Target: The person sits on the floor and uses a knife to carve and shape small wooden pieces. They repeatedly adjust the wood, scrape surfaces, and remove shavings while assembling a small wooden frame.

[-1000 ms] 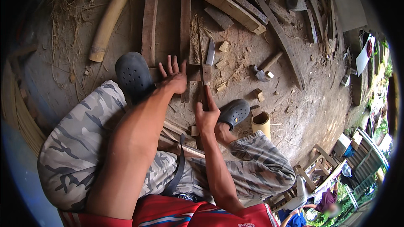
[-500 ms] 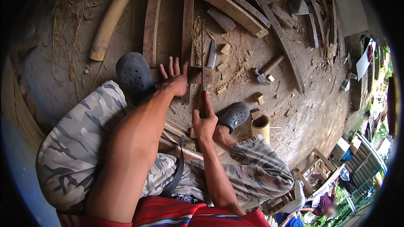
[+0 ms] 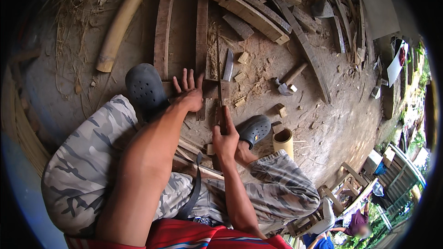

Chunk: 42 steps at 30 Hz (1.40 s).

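My right hand (image 3: pixel 226 142) is closed round the wooden handle of a handsaw (image 3: pixel 218 62), its forefinger stretched along the handle. The thin blade points away from me and lies across a short wooden board (image 3: pixel 212 89) near its right end. My left hand (image 3: pixel 190 96) is flat on that board, left of the saw, fingers spread. Under the board run two long planks (image 3: pixel 164 27). My left shoe (image 3: pixel 146 87) is by the board's left end. Just right of the saw lies a broad metal blade (image 3: pixel 228 65); its handle cannot be made out.
Small wood offcuts (image 3: pixel 239 77) and a hammer (image 3: pixel 286 84) lie on the dirt floor at right. Near my right shoe (image 3: pixel 255 130) stands a bamboo tube (image 3: pixel 283 141). A bamboo pole (image 3: pixel 123 27) lies at far left, stacked timber (image 3: pixel 258 14) at far right. Other people (image 3: pixel 357 225) are at lower right.
The saw has come slightly toward me and turned a little, so less of the blade's side shows near the handle. My left hand stays on the board. The whole view has shifted slightly.
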### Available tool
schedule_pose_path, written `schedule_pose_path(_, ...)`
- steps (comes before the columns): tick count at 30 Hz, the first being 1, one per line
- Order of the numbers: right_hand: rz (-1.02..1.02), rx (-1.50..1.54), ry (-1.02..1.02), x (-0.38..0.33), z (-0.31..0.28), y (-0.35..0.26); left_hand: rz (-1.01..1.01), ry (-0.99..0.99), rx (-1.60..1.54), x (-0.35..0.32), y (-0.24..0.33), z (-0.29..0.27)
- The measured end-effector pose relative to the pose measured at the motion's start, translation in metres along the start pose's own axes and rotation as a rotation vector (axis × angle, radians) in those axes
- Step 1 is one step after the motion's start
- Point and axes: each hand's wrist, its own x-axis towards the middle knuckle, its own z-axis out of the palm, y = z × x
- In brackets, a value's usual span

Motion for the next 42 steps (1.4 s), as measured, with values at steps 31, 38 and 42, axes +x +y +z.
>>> schedule_pose_path(31,0.001,-0.105,0.043,-0.045,0.028,0.026,0.226,0.404,0.167,-0.009,-0.016,0.047)
schedule_pose_path(38,-0.027,-0.101,0.075,-0.017,0.026,0.028,0.275,0.646,0.255,-0.001,-0.033,0.035)
schedule_pose_path(42,-0.057,-0.084,0.082,0.006,0.012,0.016,0.227,0.686,0.192,0.007,-0.029,0.027)
